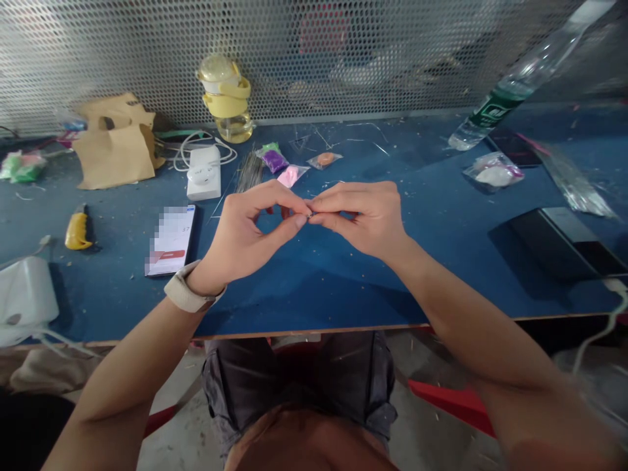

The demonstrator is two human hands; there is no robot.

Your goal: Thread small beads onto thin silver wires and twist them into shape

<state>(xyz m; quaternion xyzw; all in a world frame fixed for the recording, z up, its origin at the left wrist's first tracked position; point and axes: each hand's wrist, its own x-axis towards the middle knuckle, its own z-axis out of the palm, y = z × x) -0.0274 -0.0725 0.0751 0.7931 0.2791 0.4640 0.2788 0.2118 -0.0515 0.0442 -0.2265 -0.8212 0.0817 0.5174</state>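
Pinching tiny piece (309, 214) | between both hands (245, 229) (367, 212) | above blue tabletop (314, 288)

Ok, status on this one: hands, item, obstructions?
Left hand and right hand over blue table, fingers meeting. Tiny item pinched between them, too small to identify. Pink packet just beyond, apparently not blocking.

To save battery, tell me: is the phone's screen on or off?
On: the phone's screen is lit white, with a red bar showing.

On bench (304, 291), from hands (236, 232) (375, 216): smartphone (171, 242), nine o'clock; kraft paper (115, 157), ten; drinking bottle (227, 104), eleven; water bottle (503, 101), two.
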